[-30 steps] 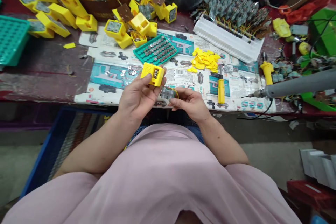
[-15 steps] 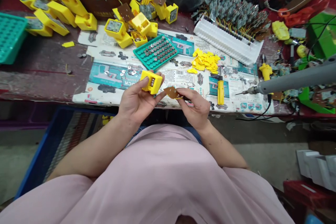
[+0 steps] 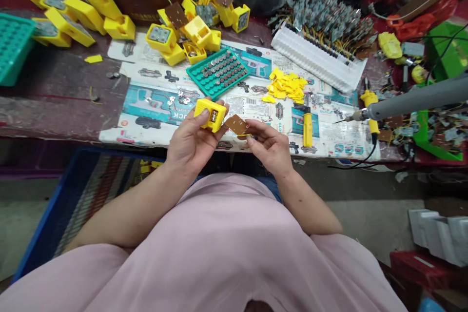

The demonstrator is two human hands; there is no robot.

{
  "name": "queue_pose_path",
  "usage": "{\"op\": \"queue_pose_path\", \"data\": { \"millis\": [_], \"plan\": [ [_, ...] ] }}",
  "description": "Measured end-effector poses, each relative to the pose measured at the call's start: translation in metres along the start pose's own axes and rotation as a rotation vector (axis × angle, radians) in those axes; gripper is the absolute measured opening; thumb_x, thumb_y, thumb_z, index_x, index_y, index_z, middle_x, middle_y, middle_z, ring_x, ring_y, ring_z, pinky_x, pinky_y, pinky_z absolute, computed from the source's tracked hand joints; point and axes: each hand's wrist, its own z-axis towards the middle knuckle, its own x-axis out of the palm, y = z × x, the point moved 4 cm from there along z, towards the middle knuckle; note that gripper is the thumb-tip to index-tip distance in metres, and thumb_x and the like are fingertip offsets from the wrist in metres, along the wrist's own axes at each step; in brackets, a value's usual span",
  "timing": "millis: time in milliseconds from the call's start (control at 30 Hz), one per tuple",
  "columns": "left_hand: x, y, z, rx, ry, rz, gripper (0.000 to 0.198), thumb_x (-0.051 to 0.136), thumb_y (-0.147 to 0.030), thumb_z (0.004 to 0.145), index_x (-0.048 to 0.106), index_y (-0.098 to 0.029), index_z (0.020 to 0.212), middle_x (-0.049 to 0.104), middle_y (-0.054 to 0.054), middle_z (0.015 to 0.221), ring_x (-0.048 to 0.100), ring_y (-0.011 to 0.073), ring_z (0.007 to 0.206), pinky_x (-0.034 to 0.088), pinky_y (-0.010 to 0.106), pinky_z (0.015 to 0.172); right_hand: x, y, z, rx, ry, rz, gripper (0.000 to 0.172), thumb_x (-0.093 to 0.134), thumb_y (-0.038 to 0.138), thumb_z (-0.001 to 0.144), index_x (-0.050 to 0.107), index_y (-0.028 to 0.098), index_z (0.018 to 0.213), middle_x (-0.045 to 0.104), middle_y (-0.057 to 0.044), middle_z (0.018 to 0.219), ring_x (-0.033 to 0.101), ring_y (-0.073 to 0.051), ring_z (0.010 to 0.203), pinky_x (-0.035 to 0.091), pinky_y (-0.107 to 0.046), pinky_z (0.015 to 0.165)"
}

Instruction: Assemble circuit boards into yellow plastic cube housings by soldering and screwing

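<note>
My left hand (image 3: 192,140) is closed round a yellow plastic housing (image 3: 209,115), whose opening shows small metal parts inside. Just to its right, a flat brown circuit board (image 3: 236,124) is tilted between the two hands. My right hand (image 3: 269,146) pinches this board by its right edge, where a bit of yellow wire shows. Fingertips of my left hand reach close to the board's left side; whether they touch it I cannot tell. Beyond the hands lies a teal tray (image 3: 209,88) with rows of button cells, beside a heap of small yellow plastic pieces (image 3: 287,85).
A yellow-handled screwdriver (image 3: 307,129) lies right of my hands. A grey power screwdriver (image 3: 413,102) juts in from the right, near a soldering iron (image 3: 371,102). Behind stand a white foam rack (image 3: 318,61) of wired parts and piled yellow housings (image 3: 197,31).
The brown board has turned and shifted slightly left, showing more of its flat face. My right hand's fingers have moved along its edge. The left hand still holds the yellow housing.
</note>
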Motion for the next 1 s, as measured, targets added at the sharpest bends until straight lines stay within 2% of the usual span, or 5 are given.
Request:
{"op": "queue_pose_path", "data": {
  "millis": [167, 433, 600, 833, 1000],
  "plan": [
    [0.001, 0.003, -0.001, 0.008, 0.038, -0.003, 0.018, 0.064, -0.015, 0.083, 0.063, -0.019, 0.100, 0.076, 0.003, 0.104, 0.072, 0.0161, 0.105, 0.059, 0.022, 0.082, 0.005, -0.001, -0.001, -0.029, -0.110, -0.113, 0.049, 0.083, 0.051, 0.068, 0.073, 0.025, 0.110, 0.078, -0.001, 0.091, 0.074, -0.015, 0.082, 0.064, -0.026, 0.069],
    [0.001, 0.007, -0.002, -0.013, 0.046, 0.011, 0.023, 0.069, -0.022, 0.084, 0.061, -0.021, 0.106, 0.075, 0.003, 0.109, 0.067, 0.0199, 0.119, 0.058, 0.030, 0.097, 0.002, 0.006, -0.003, -0.212, -0.230, -0.289, 0.032, 0.075, 0.037, 0.080, 0.074, 0.026, 0.110, 0.079, -0.001, 0.095, 0.075, -0.013, 0.079, 0.064, -0.028, 0.078],
    [0.002, 0.008, -0.002, -0.017, 0.051, 0.015, 0.024, 0.070, -0.022, 0.084, 0.061, -0.021, 0.106, 0.075, 0.003, 0.109, 0.068, 0.0197, 0.118, 0.058, 0.029, 0.095, 0.000, -0.003, 0.004, -0.102, -0.203, -0.127, 0.052, 0.084, 0.043, 0.068, 0.072, 0.026, 0.115, 0.078, 0.000, 0.089, 0.074, -0.013, 0.076, 0.064, -0.025, 0.070],
    [0.001, 0.009, -0.003, -0.027, 0.061, 0.005, 0.024, 0.068, -0.018, 0.084, 0.062, -0.021, 0.107, 0.075, 0.003, 0.107, 0.069, 0.0183, 0.115, 0.058, 0.028, 0.096, 0.000, -0.002, 0.006, -0.152, -0.202, -0.119, 0.031, 0.083, 0.034, 0.071, 0.077, 0.029, 0.100, 0.078, 0.003, 0.088, 0.073, -0.012, 0.074, 0.062, -0.023, 0.068],
    [0.001, 0.007, 0.000, -0.071, 0.020, -0.029, 0.020, 0.059, -0.013, 0.088, 0.062, -0.018, 0.108, 0.076, 0.005, 0.107, 0.071, 0.0175, 0.112, 0.060, 0.026, 0.091, -0.002, -0.004, 0.008, -0.116, -0.130, -0.177, 0.034, 0.081, 0.037, 0.073, 0.075, 0.026, 0.105, 0.077, 0.001, 0.086, 0.072, -0.012, 0.074, 0.062, -0.023, 0.068]
  ]
}}
